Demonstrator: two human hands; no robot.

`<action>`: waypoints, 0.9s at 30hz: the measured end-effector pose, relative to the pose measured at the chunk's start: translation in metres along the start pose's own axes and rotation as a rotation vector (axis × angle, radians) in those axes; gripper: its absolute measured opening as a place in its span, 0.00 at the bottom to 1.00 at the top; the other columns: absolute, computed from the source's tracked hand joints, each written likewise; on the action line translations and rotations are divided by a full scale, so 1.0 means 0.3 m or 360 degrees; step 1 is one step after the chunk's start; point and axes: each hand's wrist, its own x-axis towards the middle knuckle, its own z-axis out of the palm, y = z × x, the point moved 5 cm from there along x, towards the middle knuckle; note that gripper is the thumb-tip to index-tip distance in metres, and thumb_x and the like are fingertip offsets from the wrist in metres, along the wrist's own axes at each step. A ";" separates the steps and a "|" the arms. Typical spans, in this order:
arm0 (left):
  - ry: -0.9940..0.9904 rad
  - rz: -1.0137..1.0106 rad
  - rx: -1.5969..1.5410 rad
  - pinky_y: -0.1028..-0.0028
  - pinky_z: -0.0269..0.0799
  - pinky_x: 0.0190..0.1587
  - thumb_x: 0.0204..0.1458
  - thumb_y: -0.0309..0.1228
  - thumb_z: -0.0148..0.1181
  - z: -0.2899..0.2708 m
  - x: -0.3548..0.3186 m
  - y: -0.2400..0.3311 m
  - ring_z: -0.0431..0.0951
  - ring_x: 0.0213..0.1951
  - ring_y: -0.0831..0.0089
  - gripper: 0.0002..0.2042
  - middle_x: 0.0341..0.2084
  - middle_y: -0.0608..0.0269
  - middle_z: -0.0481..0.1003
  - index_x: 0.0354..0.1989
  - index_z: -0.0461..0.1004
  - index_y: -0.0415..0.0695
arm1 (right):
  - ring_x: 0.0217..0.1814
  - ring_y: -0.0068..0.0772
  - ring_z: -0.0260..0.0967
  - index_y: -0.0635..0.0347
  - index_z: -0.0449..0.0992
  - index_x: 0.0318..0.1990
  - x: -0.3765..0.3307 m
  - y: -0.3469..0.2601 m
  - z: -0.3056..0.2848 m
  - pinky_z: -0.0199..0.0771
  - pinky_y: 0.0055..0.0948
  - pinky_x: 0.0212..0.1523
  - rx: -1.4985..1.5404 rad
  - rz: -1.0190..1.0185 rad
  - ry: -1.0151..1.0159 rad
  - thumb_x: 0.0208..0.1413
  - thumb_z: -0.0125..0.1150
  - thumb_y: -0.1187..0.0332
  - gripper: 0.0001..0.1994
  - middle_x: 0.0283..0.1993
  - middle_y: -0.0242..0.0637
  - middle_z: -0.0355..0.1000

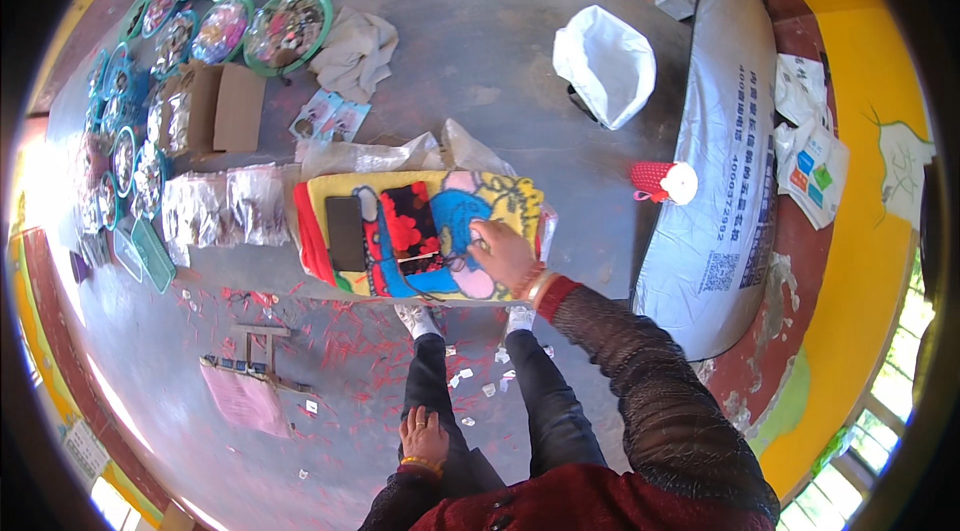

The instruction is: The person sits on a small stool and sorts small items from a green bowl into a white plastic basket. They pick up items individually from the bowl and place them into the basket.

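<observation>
A folded, brightly coloured cloth (390,189) with a cartoon pattern in yellow, blue and red lies in front of me. My right hand (503,249) is over its right part, thumb and forefinger drawn together; whatever they pinch is too small to make out. On the cloth's left side lies a dark, flat, phone-like slab (347,234). Beside it sits a black piece with red flowers (408,216), with a thin dark cord near its lower end. My left hand (425,438) rests on my left thigh, fingers stretched out and holding nothing.
Clear plastic packets (255,206) and an open cardboard box (240,109) are at the left. Beyond stand several green baskets (325,19) of small items. A white sack (640,81), a red dotted cylinder (650,177) and a long silver-grey bag (700,191) are right. A small stool (245,396) stands lower left.
</observation>
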 end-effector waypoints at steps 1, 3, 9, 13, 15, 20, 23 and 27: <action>0.0006 -0.0008 -0.0010 0.54 0.50 0.58 0.44 0.36 0.50 -0.005 -0.006 0.000 0.59 0.58 0.53 0.20 0.53 0.49 0.64 0.47 0.70 0.43 | 0.47 0.52 0.66 0.60 0.65 0.50 0.008 0.029 0.106 0.66 0.40 0.46 0.0041 0.0227 -0.0168 0.46 0.60 0.62 0.23 0.45 0.51 0.68; 0.0026 -0.0030 -0.0025 0.54 0.51 0.58 0.44 0.36 0.50 -0.010 -0.013 -0.016 0.60 0.58 0.54 0.20 0.53 0.49 0.64 0.47 0.70 0.43 | 0.50 0.53 0.65 0.62 0.63 0.52 0.031 0.086 0.306 0.66 0.41 0.49 0.0287 0.0767 -0.0258 0.43 0.62 0.55 0.30 0.47 0.54 0.67; 0.0076 -0.0077 -0.0123 0.55 0.53 0.57 0.45 0.36 0.50 0.022 -0.030 -0.065 0.61 0.57 0.54 0.19 0.51 0.49 0.66 0.45 0.71 0.43 | 0.47 0.53 0.68 0.65 0.61 0.50 0.153 0.065 0.463 0.70 0.42 0.45 0.0078 0.1320 -0.0028 0.39 0.65 0.54 0.33 0.45 0.56 0.69; 0.0036 -0.0153 -0.0283 0.54 0.51 0.58 0.45 0.37 0.50 0.044 -0.036 -0.098 0.58 0.59 0.54 0.19 0.52 0.50 0.65 0.46 0.71 0.43 | 0.39 0.41 0.73 0.69 0.72 0.39 0.190 0.067 0.492 0.71 0.32 0.38 0.0695 0.1131 -0.0100 0.39 0.67 0.61 0.22 0.38 0.46 0.74; 0.0068 -0.0171 -0.0338 0.54 0.51 0.58 0.45 0.37 0.50 0.044 -0.045 -0.107 0.58 0.59 0.54 0.19 0.52 0.50 0.66 0.45 0.71 0.43 | 0.36 0.31 0.71 0.67 0.73 0.41 0.191 0.041 0.542 0.69 0.28 0.39 0.1224 0.1081 -0.0100 0.42 0.66 0.65 0.19 0.38 0.39 0.75; 0.0253 -0.0185 -0.0367 0.56 0.56 0.55 0.44 0.35 0.51 0.025 -0.051 -0.125 0.63 0.56 0.54 0.16 0.48 0.51 0.69 0.40 0.74 0.43 | 0.40 0.26 0.70 0.65 0.72 0.45 0.176 -0.135 0.716 0.67 0.26 0.45 0.1934 0.1043 -0.0203 0.44 0.66 0.67 0.19 0.41 0.33 0.74; 0.0220 -0.0193 -0.0404 0.55 0.56 0.55 0.43 0.35 0.52 0.031 -0.046 -0.147 0.62 0.56 0.53 0.16 0.48 0.51 0.69 0.41 0.73 0.44 | 0.33 0.28 0.71 0.66 0.75 0.37 0.227 -0.155 0.816 0.69 0.28 0.36 0.1309 0.0929 -0.0047 0.43 0.66 0.62 0.17 0.32 0.38 0.76; 0.0238 -0.0227 -0.0484 0.55 0.56 0.54 0.43 0.35 0.52 0.038 -0.054 -0.156 0.62 0.56 0.52 0.16 0.48 0.50 0.69 0.41 0.74 0.44 | 0.30 0.38 0.71 0.68 0.73 0.33 0.288 -0.210 0.866 0.68 0.32 0.33 0.0781 0.1135 0.0060 0.40 0.66 0.65 0.16 0.30 0.44 0.74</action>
